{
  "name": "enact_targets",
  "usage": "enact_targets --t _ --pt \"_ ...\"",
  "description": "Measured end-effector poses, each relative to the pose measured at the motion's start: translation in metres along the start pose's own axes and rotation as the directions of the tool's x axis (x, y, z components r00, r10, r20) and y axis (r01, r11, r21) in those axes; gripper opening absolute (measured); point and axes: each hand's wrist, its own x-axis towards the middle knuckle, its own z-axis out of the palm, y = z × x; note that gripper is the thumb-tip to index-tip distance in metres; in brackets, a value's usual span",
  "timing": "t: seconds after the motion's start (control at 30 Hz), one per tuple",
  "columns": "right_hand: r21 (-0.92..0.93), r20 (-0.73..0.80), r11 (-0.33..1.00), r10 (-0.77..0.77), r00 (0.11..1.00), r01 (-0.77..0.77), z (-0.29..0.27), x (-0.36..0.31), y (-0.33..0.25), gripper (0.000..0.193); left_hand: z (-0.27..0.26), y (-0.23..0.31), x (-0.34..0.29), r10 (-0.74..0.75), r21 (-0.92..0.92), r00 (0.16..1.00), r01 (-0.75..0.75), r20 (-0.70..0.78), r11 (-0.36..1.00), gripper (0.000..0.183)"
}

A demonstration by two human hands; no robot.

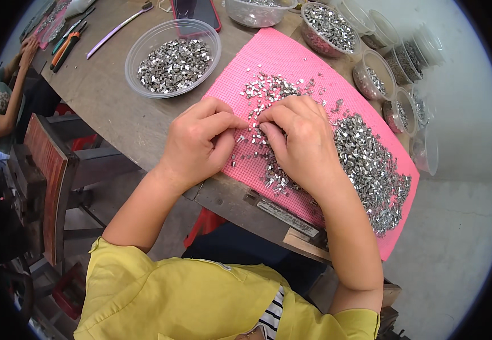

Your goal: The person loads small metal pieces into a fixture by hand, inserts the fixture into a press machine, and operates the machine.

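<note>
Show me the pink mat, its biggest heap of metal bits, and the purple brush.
Pink mat [273, 50]: head view, bare upper part.
Heap of metal bits [369, 170]: head view, middle of the heap.
Purple brush [114, 33]: head view, on its handle.

Left grip [203, 135]: my fingers bent low over the pink mat [264, 46], beside scattered silvery pieces [268, 88].
Right grip [299, 133]: my thumb and forefinger curled close to my left.
Heap [370, 170]: more silvery bits, right of my wrist.
Clear bowl [135, 65]: on the bench [101, 96], partly filled.
Tubs [363, 80]: along the mat's far edge.
</note>
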Motion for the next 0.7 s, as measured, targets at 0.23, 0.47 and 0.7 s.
enact_targets --t 0.23,0.47,0.7 --pt "-0.102 0.023 0.992 -0.078 0.997 0.080 0.003 0.011 0.002 0.008 -0.001 0.000 0.000 0.000 -0.010 1.000 0.000 0.014 1.000 0.022" --pt "-0.197 0.116 0.962 -0.166 0.979 0.187 0.000 0.020 0.004 0.009 0.001 0.001 0.002 0.054 0.053 0.997 -0.057 0.052 0.997 0.026" --pt "-0.272 0.163 0.932 -0.200 0.966 0.239 0.004 0.024 -0.004 0.005 0.001 0.000 0.000 0.013 0.001 1.000 -0.013 0.008 1.000 0.022"
